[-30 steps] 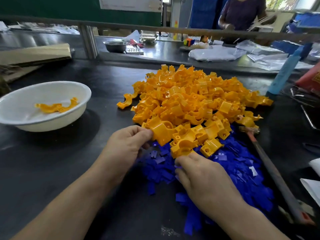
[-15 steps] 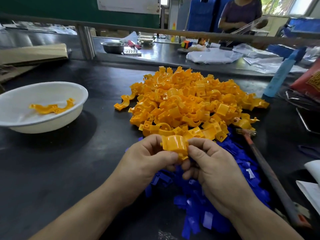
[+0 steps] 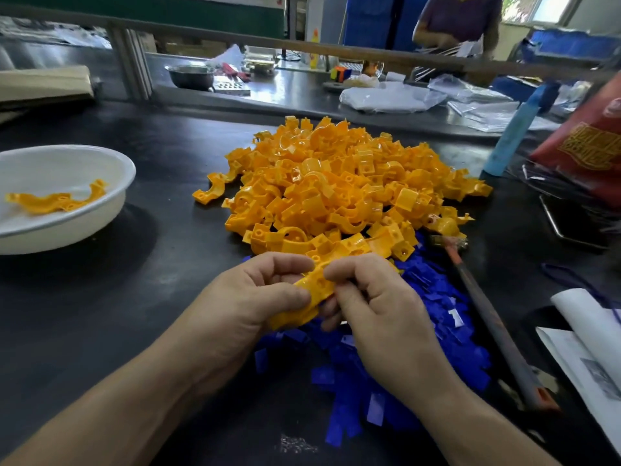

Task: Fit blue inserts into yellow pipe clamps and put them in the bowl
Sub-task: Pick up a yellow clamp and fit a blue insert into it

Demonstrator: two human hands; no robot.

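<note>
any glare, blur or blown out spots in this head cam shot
Head view: window top right is blown out; glossy highlights speckle the clamp pile; bowl casts a soft shadow toward its right; red bag and blue bottle at the right edge are smeared; the held clamp is sharp.

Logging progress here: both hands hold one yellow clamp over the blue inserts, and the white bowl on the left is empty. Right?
Not quite. The head view shows the white bowl has yellow clamp pieces lying in it, so it is not empty. The rest holds: the left hand and right hand both grip one yellow clamp above the blue inserts.
</note>
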